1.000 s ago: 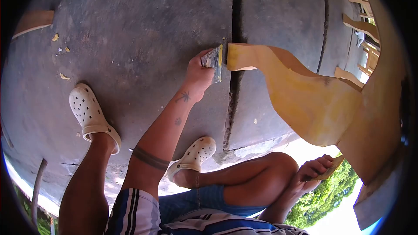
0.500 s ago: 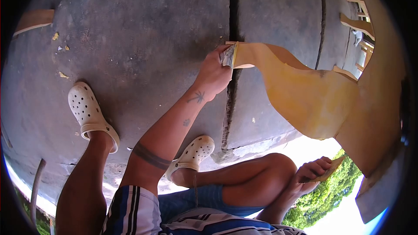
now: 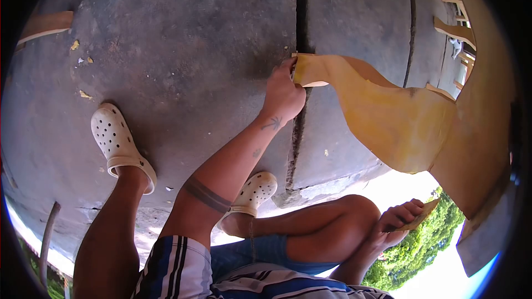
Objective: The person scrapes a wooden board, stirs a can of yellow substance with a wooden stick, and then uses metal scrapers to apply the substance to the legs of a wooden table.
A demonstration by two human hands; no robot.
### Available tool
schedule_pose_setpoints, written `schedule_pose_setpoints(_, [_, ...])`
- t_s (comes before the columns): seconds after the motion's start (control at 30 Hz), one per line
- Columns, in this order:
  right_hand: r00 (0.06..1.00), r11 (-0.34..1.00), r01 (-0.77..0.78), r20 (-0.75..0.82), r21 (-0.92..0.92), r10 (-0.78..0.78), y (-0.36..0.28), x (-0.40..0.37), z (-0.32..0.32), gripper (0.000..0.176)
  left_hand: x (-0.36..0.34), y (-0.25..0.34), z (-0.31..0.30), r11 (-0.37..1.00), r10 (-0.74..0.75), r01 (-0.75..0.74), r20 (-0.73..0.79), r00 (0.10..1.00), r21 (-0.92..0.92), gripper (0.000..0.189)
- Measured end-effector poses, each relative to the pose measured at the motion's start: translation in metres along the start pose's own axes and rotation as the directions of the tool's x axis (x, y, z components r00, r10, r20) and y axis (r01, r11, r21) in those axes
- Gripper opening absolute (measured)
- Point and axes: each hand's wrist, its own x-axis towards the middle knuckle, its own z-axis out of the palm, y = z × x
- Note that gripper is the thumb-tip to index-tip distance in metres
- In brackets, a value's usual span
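Note:
A curved wooden piece point(image 3: 396, 119), yellowish on its broad face, stretches across the right half of the view. My left hand point(image 3: 284, 91) is closed at its narrow far end, fingers wrapped round a piece of sandpaper point(image 3: 300, 70) that shows yellow against the wood. Lower down, beside my bent knee, my right hand point(image 3: 400, 218) grips a thin, flat, tan piece point(image 3: 422, 215) with a straight edge. This piece sits below the broad part of the curved wood, apart from it.
A large wooden panel point(image 3: 479, 105) rises at the right, joining the curved piece. More cut wooden parts point(image 3: 455, 32) stand behind it. Another wood piece point(image 3: 49, 25) lies at the far left of the grey concrete floor point(image 3: 194, 33). White clogs point(image 3: 116, 135) are on my feet.
My left hand has shifted slightly right and turned at the wood's narrow end; the sandpaper's grey printed back no longer shows. My right hand stays nearly still.

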Motion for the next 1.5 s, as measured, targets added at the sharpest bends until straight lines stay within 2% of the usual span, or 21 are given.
schedule_pose_setpoints(0.03, [1.000,1.000,-0.008,0.008,-0.018,0.008,0.000,0.004,0.000,0.031,-0.004,0.006,0.006,0.992,0.059,-0.054,-0.044,0.997,0.118,0.052])
schedule_pose_setpoints(0.07, [1.000,0.999,-0.009,0.011,-0.035,0.010,0.000,0.004,0.000,0.031,-0.012,0.008,0.005,0.996,0.088,-0.089,0.024,0.996,0.010,0.051])
schedule_pose_setpoints(0.17, [1.000,1.000,-0.014,0.013,-0.021,0.014,0.002,0.003,0.002,0.032,-0.010,0.010,-0.016,0.978,-0.062,0.099,0.201,0.978,-0.182,0.052])
schedule_pose_setpoints(0.2, [1.000,1.000,-0.010,0.015,-0.025,0.010,0.001,0.002,0.002,0.033,0.003,-0.002,-0.019,0.948,-0.140,0.176,0.151,0.979,-0.263,0.053])
schedule_pose_setpoints(0.37, [1.000,0.999,-0.019,0.009,-0.051,0.019,-0.003,0.002,0.001,0.034,-0.007,-0.003,0.025,0.981,0.153,-0.149,-0.024,0.988,0.123,0.057])
schedule_pose_setpoints(0.53, [0.999,0.997,-0.042,0.018,-0.068,0.044,-0.001,0.006,0.001,0.034,-0.026,0.016,0.029,0.966,0.201,-0.209,0.068,0.977,0.150,0.057])
schedule_pose_setpoints(0.6, [0.999,0.997,-0.045,0.002,-0.056,0.046,0.003,0.011,0.001,0.034,-0.016,0.009,0.001,0.976,0.054,0.001,0.245,0.968,-0.216,0.057])
schedule_pose_setpoints(0.63, [0.999,0.997,-0.052,-0.004,-0.056,0.051,0.002,0.014,0.000,0.033,-0.012,0.004,-0.014,0.916,0.008,0.132,0.345,0.939,-0.379,0.058])
schedule_pose_setpoints(0.77, [0.996,0.993,-0.090,0.007,-0.081,0.091,0.003,0.015,-0.004,0.033,-0.001,-0.014,-0.021,0.981,-0.018,0.019,0.008,1.000,-0.191,0.055])
schedule_pose_setpoints(0.8, [0.998,0.976,-0.064,-0.025,-0.209,0.060,0.004,0.013,-0.001,0.033,-0.001,-0.020,-0.006,0.990,-0.037,0.030,-0.046,0.998,-0.135,0.052])
schedule_pose_setpoints(0.9, [0.998,0.951,-0.062,-0.020,-0.303,0.058,0.000,0.008,-0.005,0.033,-0.011,0.007,0.016,0.998,0.027,-0.031,-0.066,0.997,-0.062,0.052])
schedule_pose_setpoints(1.0, [0.999,0.950,-0.037,0.001,-0.310,0.039,-0.001,0.005,-0.010,0.030,-0.027,0.038,0.028,0.999,0.043,-0.042,0.045,0.998,-0.035,0.055])
schedule_pose_setpoints(1.1, [0.998,0.950,0.013,-0.058,-0.311,-0.033,-0.003,0.002,-0.011,0.024,-0.010,0.016,-0.004,0.795,-0.128,0.302,0.341,0.931,-0.527,0.056])
schedule_pose_setpoints(1.13, [0.993,0.949,0.018,-0.103,-0.315,-0.053,-0.004,0.000,-0.009,0.025,-0.013,0.023,-0.015,0.853,-0.130,0.248,0.273,0.953,-0.459,0.059])
schedule_pose_setpoints(1.2, [0.984,0.934,0.069,-0.131,-0.352,-0.122,-0.002,-0.002,-0.009,0.025,-0.011,0.013,-0.005,0.993,0.030,-0.029,0.003,1.000,-0.118,0.061])
schedule_pose_setpoints(1.23, [0.978,0.924,0.085,-0.147,-0.373,-0.149,-0.003,-0.003,-0.009,0.024,-0.012,0.004,0.004,0.988,0.141,-0.132,-0.110,0.984,0.084,0.061])
schedule_pose_setpoints(1.27, [0.991,0.939,0.057,-0.091,-0.340,-0.094,-0.004,-0.003,-0.010,0.024,-0.015,-0.003,0.027,0.980,0.092,-0.074,-0.096,0.991,0.185,0.061])
schedule_pose_setpoints(1.3, [0.999,0.951,0.027,-0.034,-0.308,-0.039,-0.006,-0.004,-0.012,0.026,-0.017,-0.003,0.044,0.905,0.280,-0.213,-0.140,0.950,0.367,0.061])
schedule_pose_setpoints(1.37, [1.000,0.964,-0.007,0.018,-0.266,0.012,-0.009,-0.007,-0.013,0.029,-0.030,0.005,0.064,0.925,0.331,-0.286,-0.167,0.929,0.249,0.058])
schedule_pose_setpoints(1.47, [0.999,0.973,-0.017,0.027,-0.230,0.024,-0.006,-0.005,-0.013,0.030,-0.035,0.011,0.039,0.978,0.207,-0.208,-0.028,0.978,-0.006,0.057])
schedule_pose_setpoints(1.5, [0.999,0.973,-0.016,0.041,-0.229,0.026,-0.007,-0.003,-0.015,0.030,-0.031,0.022,0.013,0.985,-0.040,0.064,0.145,0.989,-0.161,0.056])
